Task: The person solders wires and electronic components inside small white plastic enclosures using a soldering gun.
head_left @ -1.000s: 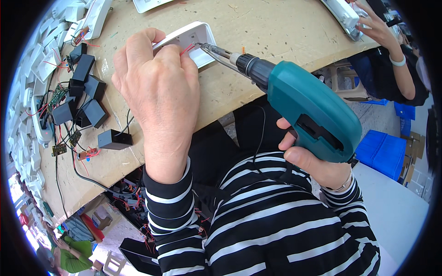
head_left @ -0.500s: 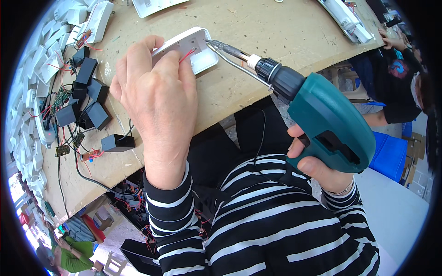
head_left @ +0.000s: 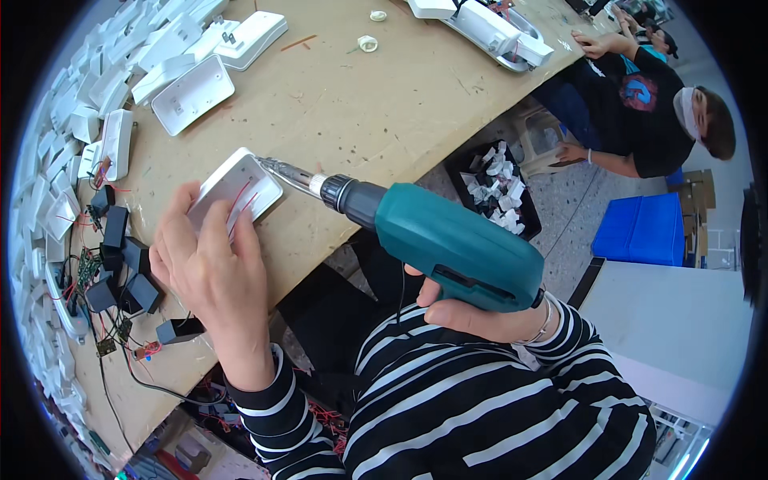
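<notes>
My left hand [head_left: 212, 276] holds a white plastic housing [head_left: 230, 174] on the table, its open side up. Thin red wires [head_left: 243, 194] rise from inside it beside my fingertips. In my right hand [head_left: 480, 320] is a teal pistol-grip soldering gun [head_left: 460, 246] with a black collar. Its metal tip [head_left: 280, 170] and thin side tube point at the housing's far right corner. Whether the tip touches the plastic I cannot tell.
White housings [head_left: 120, 72] pile up along the left. Black boxes [head_left: 116, 228] and wired circuit boards lie nearer. A white shell [head_left: 192, 94] sits beyond my left hand. On the floor stand a bin of white scraps [head_left: 496, 188] and a blue box [head_left: 640, 232]. Another person [head_left: 640, 112] sits at right.
The whole view has shifted, with my hands and the housing now farther left in it. The soldering gun lies flatter across the picture, its tip still by the housing's corner.
</notes>
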The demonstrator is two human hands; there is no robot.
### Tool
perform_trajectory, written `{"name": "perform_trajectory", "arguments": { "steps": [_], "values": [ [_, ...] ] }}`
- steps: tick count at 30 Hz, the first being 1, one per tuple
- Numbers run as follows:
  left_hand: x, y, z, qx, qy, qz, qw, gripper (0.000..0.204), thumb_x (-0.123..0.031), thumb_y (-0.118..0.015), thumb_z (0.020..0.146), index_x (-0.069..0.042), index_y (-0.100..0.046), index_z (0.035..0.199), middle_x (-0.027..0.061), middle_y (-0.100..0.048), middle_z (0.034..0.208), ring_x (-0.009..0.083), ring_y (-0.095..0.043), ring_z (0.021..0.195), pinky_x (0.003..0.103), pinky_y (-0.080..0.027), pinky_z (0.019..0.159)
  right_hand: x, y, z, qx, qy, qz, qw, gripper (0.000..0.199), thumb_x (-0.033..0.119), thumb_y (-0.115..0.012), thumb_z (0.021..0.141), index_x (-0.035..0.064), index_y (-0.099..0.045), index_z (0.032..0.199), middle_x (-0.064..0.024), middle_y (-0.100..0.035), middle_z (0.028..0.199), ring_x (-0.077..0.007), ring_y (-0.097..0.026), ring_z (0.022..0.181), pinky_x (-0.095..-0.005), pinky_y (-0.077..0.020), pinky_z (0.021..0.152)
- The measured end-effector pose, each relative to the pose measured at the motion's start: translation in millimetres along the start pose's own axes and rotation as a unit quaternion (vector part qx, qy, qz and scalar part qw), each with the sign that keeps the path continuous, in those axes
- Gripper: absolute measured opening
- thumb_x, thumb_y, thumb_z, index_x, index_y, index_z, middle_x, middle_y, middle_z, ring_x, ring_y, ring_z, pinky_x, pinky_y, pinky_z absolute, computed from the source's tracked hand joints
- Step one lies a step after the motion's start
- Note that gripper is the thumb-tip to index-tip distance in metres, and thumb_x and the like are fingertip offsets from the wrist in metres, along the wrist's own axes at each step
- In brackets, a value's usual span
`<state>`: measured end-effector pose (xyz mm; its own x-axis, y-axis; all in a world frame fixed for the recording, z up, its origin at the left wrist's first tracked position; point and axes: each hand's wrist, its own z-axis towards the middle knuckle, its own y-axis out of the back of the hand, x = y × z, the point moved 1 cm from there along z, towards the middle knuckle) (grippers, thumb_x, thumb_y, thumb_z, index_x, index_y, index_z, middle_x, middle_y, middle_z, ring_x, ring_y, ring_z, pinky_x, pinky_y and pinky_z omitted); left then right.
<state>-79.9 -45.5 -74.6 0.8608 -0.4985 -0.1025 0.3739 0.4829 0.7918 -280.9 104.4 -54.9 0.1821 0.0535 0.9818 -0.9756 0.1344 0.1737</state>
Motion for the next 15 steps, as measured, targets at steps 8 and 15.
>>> {"name": "perform_trajectory", "arguments": {
  "steps": [8, 15],
  "values": [
    [-8.1, -1.8, 3.1, 0.003, 0.024, 0.011, 1.000, 0.013, -0.011, -0.071, 0.071, -0.006, -0.069, 0.083, 0.0071, -0.059, 0.113, 0.0256, -0.054, 0.104, 0.041, -0.034, 0.088, 0.7, 4.7, 1.8, 0.009, 0.000, 0.004, 1.000, 0.059, 0.008, -0.078, 0.076, -0.0065, -0.050, 0.125, -0.0081, -0.068, 0.090, -0.0088, -0.066, 0.070, -0.0210, -0.0525, 0.064],
    [-5.8, -4.0, 4.3, 0.011, 0.032, 0.020, 0.999, 0.011, -0.014, -0.070, 0.074, -0.007, -0.069, 0.081, 0.0062, -0.059, 0.113, 0.0258, -0.053, 0.104, 0.042, -0.033, 0.086, 5.7, 5.1, 3.8, -0.004, -0.011, -0.003, 1.000, 0.058, 0.007, -0.078, 0.075, -0.0065, -0.051, 0.124, -0.0091, -0.067, 0.095, -0.0086, -0.066, 0.071, -0.0216, -0.0533, 0.065]
  ]
}}
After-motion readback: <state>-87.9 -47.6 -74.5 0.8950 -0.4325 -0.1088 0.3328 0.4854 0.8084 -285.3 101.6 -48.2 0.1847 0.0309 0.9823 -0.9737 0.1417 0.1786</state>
